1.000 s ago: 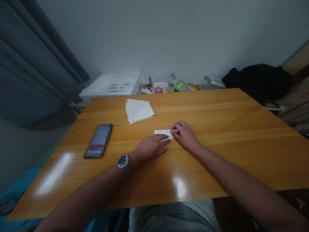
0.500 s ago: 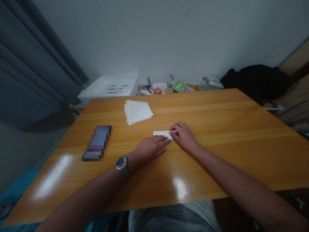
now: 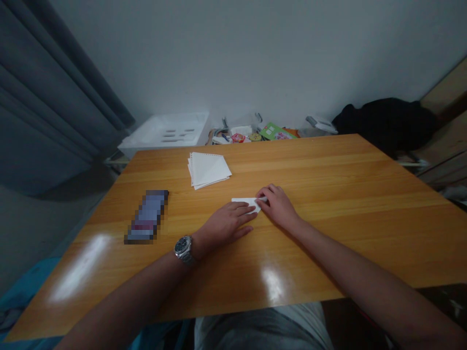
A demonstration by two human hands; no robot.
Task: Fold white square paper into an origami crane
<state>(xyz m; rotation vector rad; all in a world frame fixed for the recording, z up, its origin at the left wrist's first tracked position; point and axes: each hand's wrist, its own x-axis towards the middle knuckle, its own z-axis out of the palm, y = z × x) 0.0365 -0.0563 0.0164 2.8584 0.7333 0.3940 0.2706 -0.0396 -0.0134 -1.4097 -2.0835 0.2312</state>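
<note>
A small folded piece of white paper [image 3: 243, 200] lies on the wooden table in front of me. My left hand [image 3: 230, 222] rests flat across its near side, fingers stretched out and pressing on it. At the paper's right end, my right hand [image 3: 278, 205] pinches an edge between thumb and fingertips, and that part is slightly raised. My fingers cover much of the paper, so its full shape is hidden. A metal watch [image 3: 183, 248] sits on my left wrist.
A stack of white paper sheets [image 3: 209, 170] lies beyond my left hand. To the left is a blurred-out phone [image 3: 148, 216]. Behind the table's far edge stand a white foam box [image 3: 171, 129], a green booklet [image 3: 276, 131] and a black cloth heap [image 3: 386, 126].
My left fingers have shifted very slightly on the paper. My right hand keeps its pinch at the right end, almost unmoved.
</note>
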